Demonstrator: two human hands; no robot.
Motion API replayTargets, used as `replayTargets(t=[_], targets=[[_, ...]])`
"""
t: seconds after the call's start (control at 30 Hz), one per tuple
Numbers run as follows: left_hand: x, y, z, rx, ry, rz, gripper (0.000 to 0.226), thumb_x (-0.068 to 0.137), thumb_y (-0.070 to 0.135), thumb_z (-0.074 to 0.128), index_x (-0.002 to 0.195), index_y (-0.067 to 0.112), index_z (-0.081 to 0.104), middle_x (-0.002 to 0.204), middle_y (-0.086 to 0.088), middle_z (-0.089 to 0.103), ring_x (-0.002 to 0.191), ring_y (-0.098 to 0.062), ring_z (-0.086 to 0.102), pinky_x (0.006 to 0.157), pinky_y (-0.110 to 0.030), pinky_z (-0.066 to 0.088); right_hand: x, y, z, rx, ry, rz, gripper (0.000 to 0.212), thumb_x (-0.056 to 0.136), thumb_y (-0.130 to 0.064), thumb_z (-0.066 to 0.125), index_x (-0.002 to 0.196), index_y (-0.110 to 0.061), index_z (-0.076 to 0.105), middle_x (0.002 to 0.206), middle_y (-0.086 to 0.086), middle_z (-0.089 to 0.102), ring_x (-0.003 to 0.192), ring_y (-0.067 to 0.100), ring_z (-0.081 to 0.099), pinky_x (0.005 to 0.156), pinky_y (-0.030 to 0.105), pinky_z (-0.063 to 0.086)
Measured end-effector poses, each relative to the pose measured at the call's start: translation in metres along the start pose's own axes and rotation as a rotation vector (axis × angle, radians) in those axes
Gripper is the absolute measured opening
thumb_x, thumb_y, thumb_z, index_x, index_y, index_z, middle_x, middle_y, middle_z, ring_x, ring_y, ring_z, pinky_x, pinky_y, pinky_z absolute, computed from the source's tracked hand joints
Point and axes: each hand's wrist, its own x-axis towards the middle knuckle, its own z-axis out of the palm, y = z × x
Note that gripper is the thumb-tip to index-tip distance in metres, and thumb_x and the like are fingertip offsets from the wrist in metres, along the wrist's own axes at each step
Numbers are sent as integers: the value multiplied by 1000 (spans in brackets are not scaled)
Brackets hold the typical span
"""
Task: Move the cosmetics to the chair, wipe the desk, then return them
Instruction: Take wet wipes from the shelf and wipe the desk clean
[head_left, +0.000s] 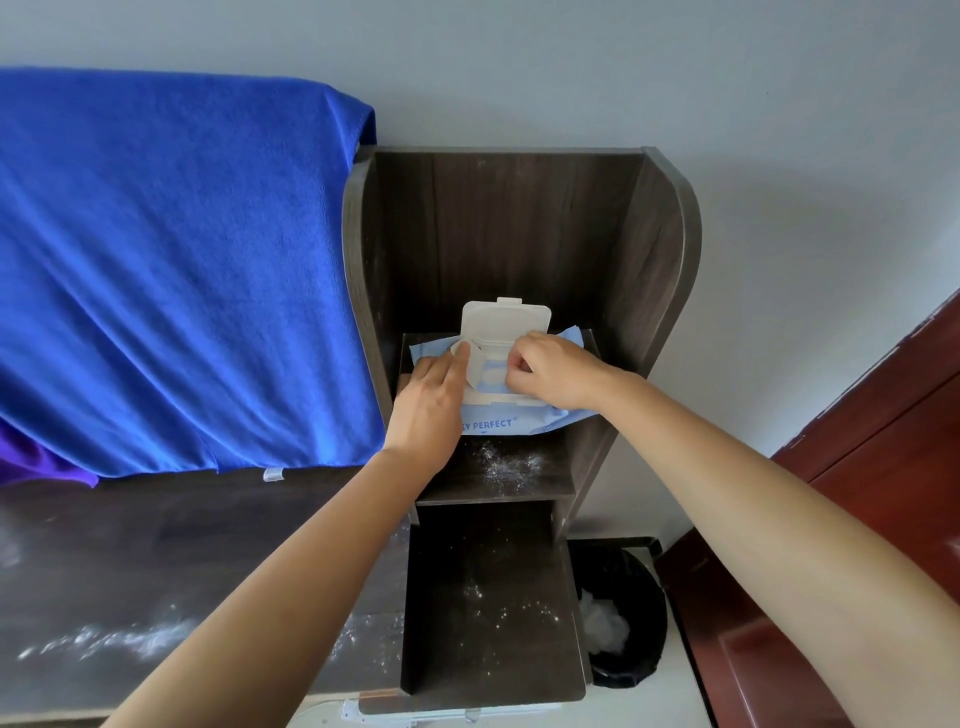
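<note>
here, a blue pack of wet wipes (493, 424) lies on the upper shelf (498, 470) of a dark wooden shelf unit (519, 223), its white flip lid (506, 318) standing open towards the back. the left hand (431, 400) rests flat on the left side of the pack, fingers straight and pressing down, grasping nothing. the right hand (553, 369) is at the pack's opening, fingers curled and pinching a white wipe (511, 359). white specks dust the shelf in front of the pack and the lower ledge (488, 597) beneath it. to the left, the dark desk (156, 561) carries white smears. a blue towel (171, 260) hangs behind the desk. a black bin (631, 623) sits on the floor to the right.
</note>
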Motion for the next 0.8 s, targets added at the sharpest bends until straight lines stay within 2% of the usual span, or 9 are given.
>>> replayTargets(t=[0.1,0.23,0.33,0.43,0.47,0.53,0.6,0.7,0.8], targets=[[-1,1,1,-2,-2,-11,73,73,-16,58,143,-5,41,130,-21,58,111,-42,53,79,-48,42,-6,-2,4,14,0,-11,23,91,-21,53,71,-10,53,73,5,51,65,15,44,60,39,40],[0,2,3,6,-11,-12,74,72,-17,60,142,-6,41,131,-21,57,111,-42,53,80,-49,44,-13,-1,10,93,-2,-19,26,92,-19,53,68,-20,44,69,-8,43,64,10,37,61,35,35],[0,2,3,8,-17,-10,73,74,-15,58,144,-4,39,137,-18,54,115,-40,50,83,-49,42,-15,6,13,212,10,31,20,94,-19,52,76,-11,54,67,-9,47,62,7,39,61,31,36],[1,3,3,5,-20,-26,72,76,-14,57,144,-4,38,139,-18,52,116,-40,50,85,-49,42,-13,11,13,310,45,61,25,98,-24,52,88,-4,62,75,1,56,67,9,46,64,30,39],[1,3,3,7,-26,-35,72,77,-14,56,145,-4,37,140,-18,52,117,-40,49,86,-49,42,-13,13,13,332,72,65,23,99,-27,54,90,-9,64,82,0,61,70,8,51,65,25,41],[1,4,3,13,-38,-51,71,79,-12,55,147,-2,35,141,-17,50,119,-38,47,88,-48,40,-15,15,12,344,141,69,8,98,-32,59,96,-26,64,95,-14,61,81,0,57,67,10,41],[1,4,2,22,-47,-60,71,81,-10,55,148,-1,33,143,-16,49,121,-37,46,90,-47,39,-16,13,13,321,178,57,3,94,-36,65,97,-35,63,95,-20,59,85,-6,58,65,6,42],[3,4,3,34,-56,-69,73,81,-8,56,149,0,31,145,-14,47,122,-35,44,91,-46,38,-14,9,14,242,159,8,5,94,-33,68,89,-33,65,90,-19,55,81,-2,58,67,14,41],[4,5,4,54,-63,-79,75,80,-9,56,150,1,29,147,-13,45,122,-34,44,90,-44,38,-11,5,13,178,136,34,8,98,-33,60,92,-30,61,91,-17,49,82,6,54,73,26,43]])
